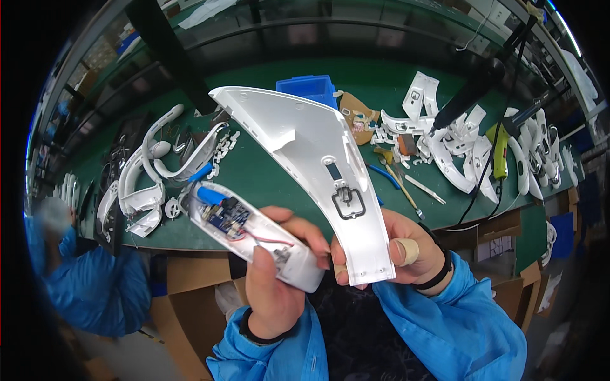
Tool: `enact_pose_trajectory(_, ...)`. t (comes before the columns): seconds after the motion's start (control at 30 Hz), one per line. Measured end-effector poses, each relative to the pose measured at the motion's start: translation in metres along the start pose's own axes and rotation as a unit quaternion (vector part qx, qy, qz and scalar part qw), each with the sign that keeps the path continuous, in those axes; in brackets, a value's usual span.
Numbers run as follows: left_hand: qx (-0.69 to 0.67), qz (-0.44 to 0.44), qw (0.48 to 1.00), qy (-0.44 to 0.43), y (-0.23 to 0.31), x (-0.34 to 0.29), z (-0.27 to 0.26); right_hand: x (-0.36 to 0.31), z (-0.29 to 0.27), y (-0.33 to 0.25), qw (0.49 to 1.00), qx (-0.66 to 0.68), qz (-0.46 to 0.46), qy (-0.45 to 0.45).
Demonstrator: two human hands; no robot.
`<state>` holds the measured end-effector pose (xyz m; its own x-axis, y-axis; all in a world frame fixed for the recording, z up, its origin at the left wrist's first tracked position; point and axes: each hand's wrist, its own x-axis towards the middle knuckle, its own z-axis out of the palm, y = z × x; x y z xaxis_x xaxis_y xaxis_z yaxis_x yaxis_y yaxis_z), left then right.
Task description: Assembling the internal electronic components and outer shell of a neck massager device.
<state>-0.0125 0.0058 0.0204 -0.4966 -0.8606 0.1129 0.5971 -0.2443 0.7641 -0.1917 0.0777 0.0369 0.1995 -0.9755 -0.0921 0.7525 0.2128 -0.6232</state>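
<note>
My left hand is closed round a white plastic housing half, held tilted with its hollow side up. Inside it sit a dark blue circuit board, a blue cylindrical part at the upper end and thin red wires. My right hand grips the narrow lower end of a large curved white plastic shell, thumb on its inner face. The shell flares wide toward the upper left; its inside shows a small dark rectangle and a black square-shaped ring. A tan wrap covers my right thumb. The two parts are apart.
White curved parts lie on the green table at left and in a pile at right. Behind the shell stands a blue bin. A yellow-green corded tool, a brush and cardboard boxes surround me. Another person's blue sleeve is at left.
</note>
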Motion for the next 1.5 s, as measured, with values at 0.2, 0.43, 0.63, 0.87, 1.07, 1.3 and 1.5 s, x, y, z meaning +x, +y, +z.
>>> enact_pose_trajectory(0.2,-0.012,-0.011,0.999,-0.038,-0.016,0.007,0.004,-0.005,-0.009,0.006,0.996,-0.02,-0.07,0.06)
enact_pose_trajectory(0.43,-0.078,-0.074,0.994,-0.028,-0.019,0.017,0.014,-0.002,-0.02,0.001,0.924,-0.315,-0.206,0.069)
enact_pose_trajectory(0.63,-0.085,-0.065,0.99,-0.089,-0.02,0.026,0.013,0.006,-0.013,-0.001,0.835,-0.469,-0.266,0.107)
enact_pose_trajectory(0.87,-0.083,-0.07,0.988,-0.111,-0.027,0.03,0.006,0.019,-0.004,-0.005,0.738,-0.587,-0.319,0.099)
enact_pose_trajectory(1.07,-0.152,-0.093,0.98,-0.091,-0.024,0.032,0.005,0.021,0.0,-0.005,0.708,-0.62,-0.322,0.104)
enact_pose_trajectory(1.3,-0.187,-0.091,0.969,-0.131,-0.03,0.029,-0.005,0.02,0.006,-0.008,0.69,-0.647,-0.309,0.096)
enact_pose_trajectory(1.5,-0.165,-0.083,0.972,-0.143,-0.033,0.027,-0.012,0.017,0.007,-0.009,0.67,-0.679,-0.286,0.089)
